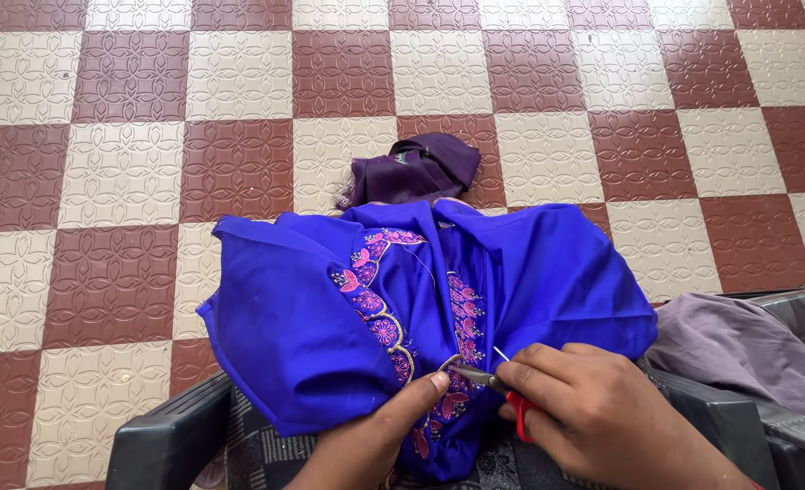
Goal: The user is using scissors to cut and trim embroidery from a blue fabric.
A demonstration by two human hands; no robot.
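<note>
The right hand point(593, 399) is gripping red-handled scissors point(497, 386), tips at the pink embroidered border point(380, 308) of a blue garment point(529, 272) on the lap; the left hand point(375, 436) is pinching the cloth taut. Thread-trimming seems underway; the next snip wants care near stitches.

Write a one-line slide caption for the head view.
Right hand works red-handled scissors at pink embroidery on bright blue fabric, steadied by left hand.

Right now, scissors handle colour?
Red, on the scissors in the right hand; head view.
</note>
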